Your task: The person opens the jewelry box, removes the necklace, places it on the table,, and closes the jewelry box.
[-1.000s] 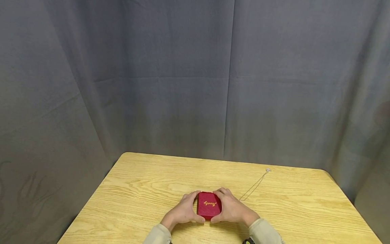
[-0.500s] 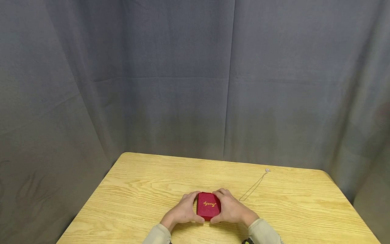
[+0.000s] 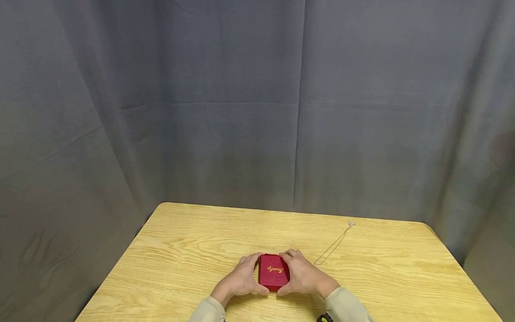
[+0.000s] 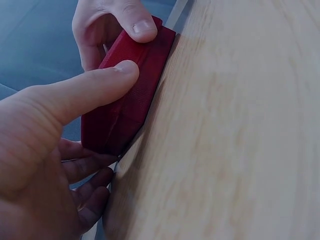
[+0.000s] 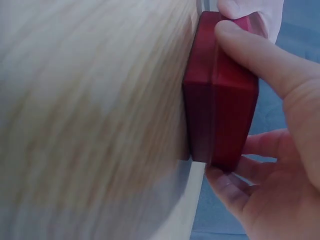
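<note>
A small red jewelry box with gold script on its lid lies on the table, its lid down. My left hand grips the box from the left, thumb at the near side and fingers at the far side. From the right, my right hand holds it the same way. In the left wrist view both thumbs press the near face of the box. The right wrist view shows a seam between lid and base on the box. A thin chain necklace with a small pale pendant lies beyond my right hand.
The wooden table has a rounded far edge, with a grey curtain hanging behind it and at both sides. Light sleeves cover my forearms, and a dark band shows near my right wrist.
Both hands stay around the box with almost no motion. The whole head view has shifted slightly, so things appear a little further left.
</note>
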Demonstrator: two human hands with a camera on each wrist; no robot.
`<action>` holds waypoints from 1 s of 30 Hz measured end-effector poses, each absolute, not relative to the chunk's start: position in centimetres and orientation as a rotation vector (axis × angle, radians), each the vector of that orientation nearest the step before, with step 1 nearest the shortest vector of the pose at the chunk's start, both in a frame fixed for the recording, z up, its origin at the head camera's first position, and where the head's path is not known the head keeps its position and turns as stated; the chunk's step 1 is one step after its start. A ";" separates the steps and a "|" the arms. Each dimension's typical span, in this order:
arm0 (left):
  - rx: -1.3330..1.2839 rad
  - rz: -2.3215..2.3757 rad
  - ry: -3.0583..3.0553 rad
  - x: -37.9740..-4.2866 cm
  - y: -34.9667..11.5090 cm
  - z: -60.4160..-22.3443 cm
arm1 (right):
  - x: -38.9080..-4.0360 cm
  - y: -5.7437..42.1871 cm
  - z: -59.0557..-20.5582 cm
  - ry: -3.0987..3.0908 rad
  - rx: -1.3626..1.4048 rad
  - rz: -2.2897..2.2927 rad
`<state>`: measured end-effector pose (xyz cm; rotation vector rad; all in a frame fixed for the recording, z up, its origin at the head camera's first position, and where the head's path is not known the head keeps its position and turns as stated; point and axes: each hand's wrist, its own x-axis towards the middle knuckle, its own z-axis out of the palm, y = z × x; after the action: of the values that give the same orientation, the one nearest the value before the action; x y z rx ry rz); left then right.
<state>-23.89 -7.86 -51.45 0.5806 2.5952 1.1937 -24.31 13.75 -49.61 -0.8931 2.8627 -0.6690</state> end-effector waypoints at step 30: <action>0.596 1.187 2.576 -23.9 -8.0 -50.9 | -23.6 13.6 -48.9 2.884 -0.828 -0.630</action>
<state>-23.91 -8.03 -50.90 0.5956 2.5764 1.1872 -23.57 13.62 -48.87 -0.8284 2.8835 -0.6305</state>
